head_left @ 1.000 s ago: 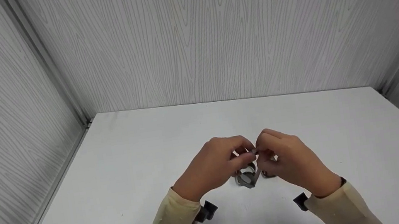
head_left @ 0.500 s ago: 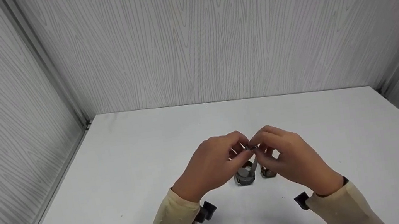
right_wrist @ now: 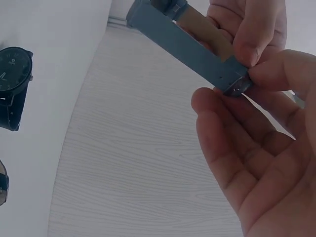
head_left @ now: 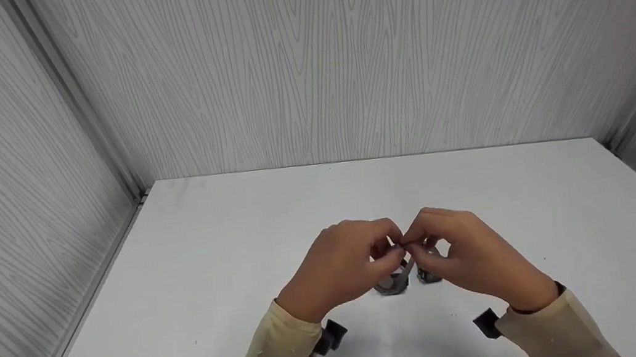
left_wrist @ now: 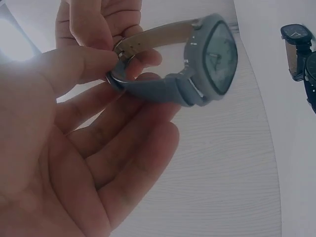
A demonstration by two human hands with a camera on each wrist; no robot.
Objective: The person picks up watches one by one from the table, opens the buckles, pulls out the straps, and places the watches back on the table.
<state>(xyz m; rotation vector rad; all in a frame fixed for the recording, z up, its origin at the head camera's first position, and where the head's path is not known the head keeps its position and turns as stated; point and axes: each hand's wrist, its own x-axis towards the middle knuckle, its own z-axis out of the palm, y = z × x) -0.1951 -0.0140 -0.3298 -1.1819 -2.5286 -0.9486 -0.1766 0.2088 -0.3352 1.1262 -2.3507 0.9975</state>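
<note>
A watch (left_wrist: 215, 61) with a squarish case, a pale dial and a blue-grey strap hangs from both hands, its strap looped and the ends meeting at the buckle (right_wrist: 238, 87). My left hand (head_left: 342, 265) pinches the strap by the buckle between thumb and fingertips. Close against it, my right hand (head_left: 465, 254) also pinches the strap ends, fingertips touching the left ones. In the head view the fingers hide the buckle, and little more than a grey strip of strap (head_left: 409, 270) shows under them. Whether the buckle is fastened, I cannot tell.
On the white table (head_left: 226, 235), just below the hands, lie a dark watch (head_left: 392, 286) and another watch (head_left: 429, 275). The right wrist view shows a round black-dial watch (right_wrist: 14, 70) at the left edge. Wood-grain panels (head_left: 302, 62) enclose the table.
Both hands stay over the same spot, with slight shifts of the fingertips. The dark metal bit seen between the fingers half a second ago is now covered by them.
</note>
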